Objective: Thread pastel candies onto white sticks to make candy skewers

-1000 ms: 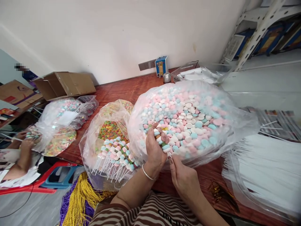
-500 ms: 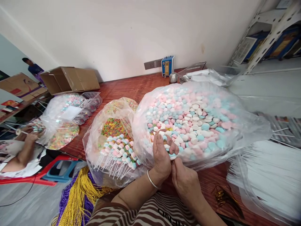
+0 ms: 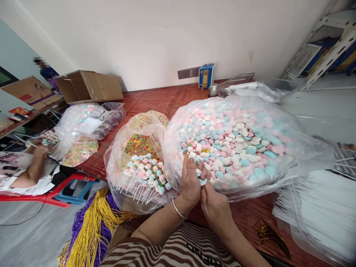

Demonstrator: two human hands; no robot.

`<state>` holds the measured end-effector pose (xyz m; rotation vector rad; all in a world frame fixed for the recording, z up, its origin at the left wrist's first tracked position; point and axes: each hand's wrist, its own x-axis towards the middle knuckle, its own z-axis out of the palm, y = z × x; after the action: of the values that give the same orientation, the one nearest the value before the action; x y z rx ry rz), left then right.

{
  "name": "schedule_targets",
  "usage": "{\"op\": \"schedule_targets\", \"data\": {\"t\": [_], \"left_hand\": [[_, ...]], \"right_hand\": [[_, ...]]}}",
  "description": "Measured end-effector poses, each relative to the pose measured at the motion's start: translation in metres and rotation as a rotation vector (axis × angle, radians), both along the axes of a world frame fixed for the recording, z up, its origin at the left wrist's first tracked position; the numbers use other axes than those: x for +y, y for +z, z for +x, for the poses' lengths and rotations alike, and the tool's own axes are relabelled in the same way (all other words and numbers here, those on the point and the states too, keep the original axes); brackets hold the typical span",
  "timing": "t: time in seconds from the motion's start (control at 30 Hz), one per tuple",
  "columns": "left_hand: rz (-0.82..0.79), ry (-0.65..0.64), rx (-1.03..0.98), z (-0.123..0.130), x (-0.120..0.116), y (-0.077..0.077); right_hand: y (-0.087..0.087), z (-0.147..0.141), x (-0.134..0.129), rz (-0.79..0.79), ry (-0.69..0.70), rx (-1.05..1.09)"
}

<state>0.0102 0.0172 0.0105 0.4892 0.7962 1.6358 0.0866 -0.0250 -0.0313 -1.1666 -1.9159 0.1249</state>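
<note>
My left hand (image 3: 191, 183), with a bangle at the wrist, curls around several pink, white and blue marshmallow pieces (image 3: 203, 182) at the near edge of a big clear bag (image 3: 308, 157). Loose pastel marshmallows (image 3: 228, 155) fill that bag. Directly below the held pieces, my right hand (image 3: 217, 205) is closed with thumb and fingers pinched together; whatever sits in the pinch is hidden. To the left, marshmallow sticks (image 3: 144, 172) lie with white stems toward me in another clear bag (image 3: 113, 157), beside small colourful rings (image 3: 139, 144).
White sticks (image 3: 319, 211) lie in plastic at the right, near a dark gold-trimmed object (image 3: 271, 237). Gold and purple cords (image 3: 94, 230) hang at lower left. An open cardboard box (image 3: 101, 86) and a blue device (image 3: 207, 76) stand behind. A co-worker's arm (image 3: 35, 167) is far left.
The camera has turned a little left, so the scene sits farther right. Both hands stay together at the bag's edge, and the fingers show only slight movement around the marshmallow pieces.
</note>
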Motion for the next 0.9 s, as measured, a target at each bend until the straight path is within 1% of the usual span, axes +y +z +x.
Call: {"op": "schedule_targets", "data": {"t": [0.1,0.23,0.3,0.4,0.47,0.53,0.6,0.67,0.7,0.77,0.83,0.9], "left_hand": [[0.001,0.002,0.001,-0.005,-0.001,-0.002],[0.035,-0.019,-0.003,-0.018,-0.006,-0.001],[0.062,-0.070,0.026,-0.026,-0.012,0.000],[0.052,-0.175,0.119,-0.036,-0.023,-0.001],[0.039,-0.199,0.178,-0.038,-0.032,-0.004],[0.032,-0.169,0.218,-0.041,-0.038,-0.008],[0.031,-0.105,0.259,-0.050,-0.040,-0.011],[0.027,0.007,0.345,-0.072,-0.039,-0.011],[0.015,0.082,0.412,-0.090,-0.037,-0.009],[-0.052,0.239,0.619,-0.135,-0.036,-0.005],[-0.160,0.452,0.926,-0.189,-0.038,0.002],[-0.303,0.603,1.312,-0.239,-0.041,0.007]], "right_hand": [[-0.001,-0.003,0.000,-0.068,0.040,0.053],[0.004,-0.006,0.001,-0.205,0.077,0.187],[0.008,-0.007,0.003,-0.271,0.107,0.267],[0.010,-0.010,0.004,-0.362,0.164,0.358],[0.010,-0.014,0.004,-0.400,0.197,0.383],[0.008,-0.016,0.002,-0.410,0.232,0.358],[0.005,-0.017,0.000,-0.411,0.265,0.287],[0.002,-0.014,-0.003,-0.413,0.272,0.212],[0.001,-0.012,-0.004,-0.414,0.271,0.186],[-0.003,-0.006,-0.007,-0.422,0.275,0.152],[-0.005,-0.001,-0.009,-0.428,0.293,0.130],[-0.006,0.002,-0.009,-0.424,0.312,0.117]]}}
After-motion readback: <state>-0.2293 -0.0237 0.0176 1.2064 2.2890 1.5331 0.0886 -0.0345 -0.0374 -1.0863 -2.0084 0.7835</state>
